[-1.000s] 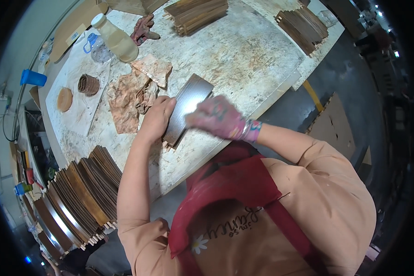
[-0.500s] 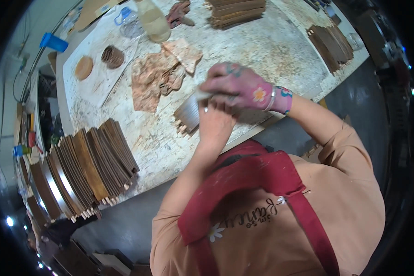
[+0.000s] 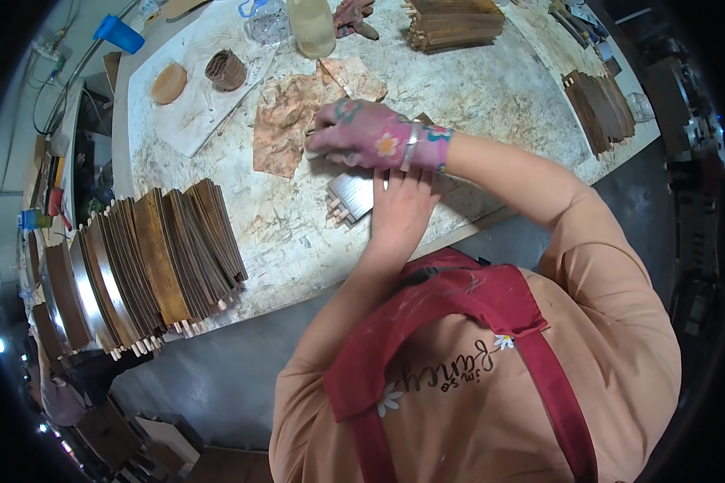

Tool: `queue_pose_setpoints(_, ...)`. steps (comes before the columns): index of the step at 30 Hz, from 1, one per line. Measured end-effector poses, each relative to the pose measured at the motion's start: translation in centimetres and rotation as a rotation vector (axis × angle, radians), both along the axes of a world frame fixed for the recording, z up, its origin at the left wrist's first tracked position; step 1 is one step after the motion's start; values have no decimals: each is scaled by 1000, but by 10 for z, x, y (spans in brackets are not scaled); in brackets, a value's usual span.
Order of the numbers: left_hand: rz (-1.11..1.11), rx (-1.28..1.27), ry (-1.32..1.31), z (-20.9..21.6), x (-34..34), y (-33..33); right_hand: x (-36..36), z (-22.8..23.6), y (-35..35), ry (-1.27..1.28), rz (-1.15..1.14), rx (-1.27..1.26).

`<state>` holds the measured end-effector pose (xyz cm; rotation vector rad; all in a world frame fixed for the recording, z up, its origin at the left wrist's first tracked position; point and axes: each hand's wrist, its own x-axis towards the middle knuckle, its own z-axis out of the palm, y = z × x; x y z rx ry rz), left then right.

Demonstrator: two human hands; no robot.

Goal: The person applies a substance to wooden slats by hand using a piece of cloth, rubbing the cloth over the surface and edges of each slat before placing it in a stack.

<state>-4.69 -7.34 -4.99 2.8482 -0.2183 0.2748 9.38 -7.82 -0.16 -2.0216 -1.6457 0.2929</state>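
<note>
My bare left hand (image 3: 407,201) lies flat on a small stack of dark wooden pieces (image 3: 351,198) with pale dowel ends, close to the table's front edge. Its fingers are stretched out, their tips partly hidden under my right wrist. My right hand (image 3: 358,137), in a pink flowered glove, is closed beyond the stack's left end. What it grips is mostly covered by the fingers; only a small edge shows. Beside its fingertips spreads a crumpled, stained orange-pink cloth (image 3: 280,121).
On the left stands a long row of dark wooden slats (image 3: 149,262) with dowels. More wooden stacks lie at the back (image 3: 455,24) and right (image 3: 600,111). A bottle of yellowish liquid (image 3: 312,28), a clear jug (image 3: 266,22), a brown roll (image 3: 225,71) and a round tan disc (image 3: 169,84) stand farther off.
My right hand has moved left, off the wooden pieces and toward the cloth, uncovering more of their top. My left hand stays on them. The whole view has shifted slightly.
</note>
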Motion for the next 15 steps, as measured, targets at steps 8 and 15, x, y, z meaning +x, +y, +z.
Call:
queue_pose_setpoints(8, 54, -94, 108, 54, -1, 54, 7, 38, -137, 334, -517, 291)
queue_pose_setpoints(15, 68, -640, 417, 103, 18, 83, -23, 36, -197, 1023, -893, 680)
